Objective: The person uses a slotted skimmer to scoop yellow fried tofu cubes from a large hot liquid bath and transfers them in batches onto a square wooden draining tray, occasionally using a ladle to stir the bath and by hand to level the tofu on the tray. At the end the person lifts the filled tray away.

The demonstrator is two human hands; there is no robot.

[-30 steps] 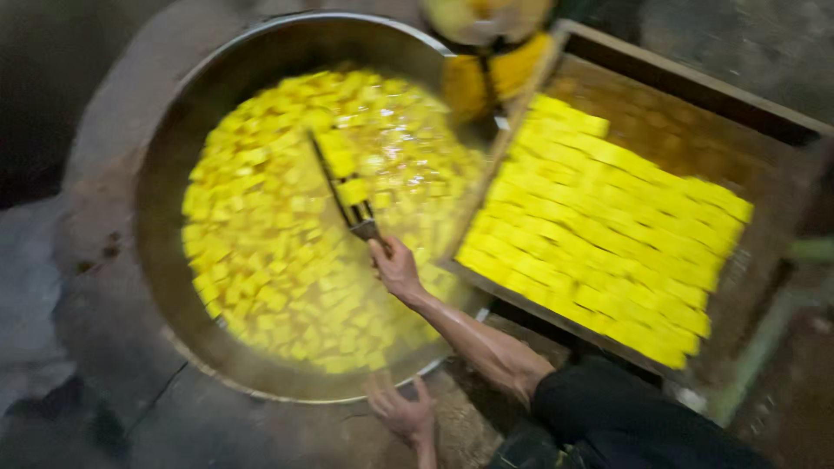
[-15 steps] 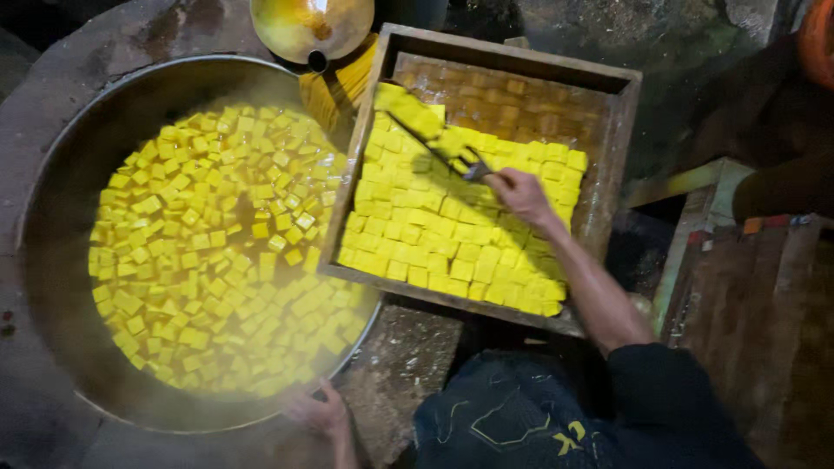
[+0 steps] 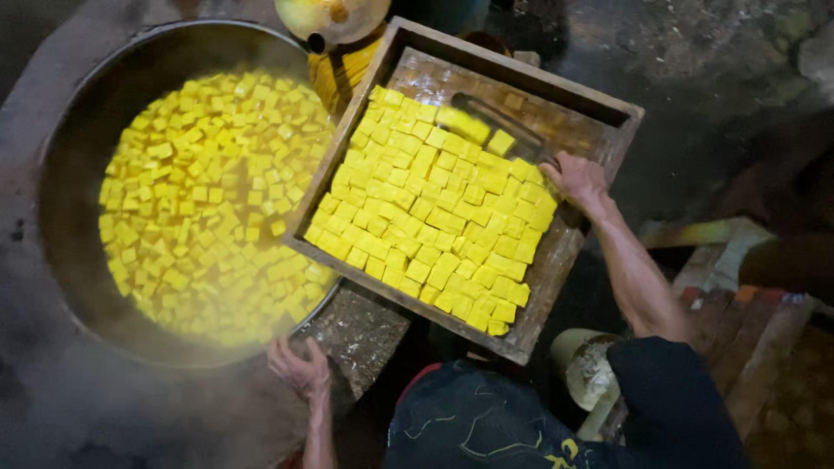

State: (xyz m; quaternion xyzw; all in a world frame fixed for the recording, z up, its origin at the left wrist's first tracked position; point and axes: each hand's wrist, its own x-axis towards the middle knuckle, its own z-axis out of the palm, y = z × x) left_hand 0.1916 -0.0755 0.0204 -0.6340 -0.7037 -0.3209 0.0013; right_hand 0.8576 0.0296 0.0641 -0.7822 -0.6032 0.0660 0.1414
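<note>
Right hand seemingly grips scoop over tray.

My right hand has carried the long dark metal skimmer from the big round wok to the rectangular wooden tray's far corner, with yellow cubes aboard

Ahead of the right hand, the bare far strip of the wooden tray lies open, crossed only by the flat metal scoop it grips. Toward the body, packed yellow cubes fill the tray. The left hand rests on the stone ledge; the wide dark wok, full of floating cubes, blocks the way ahead.
</note>
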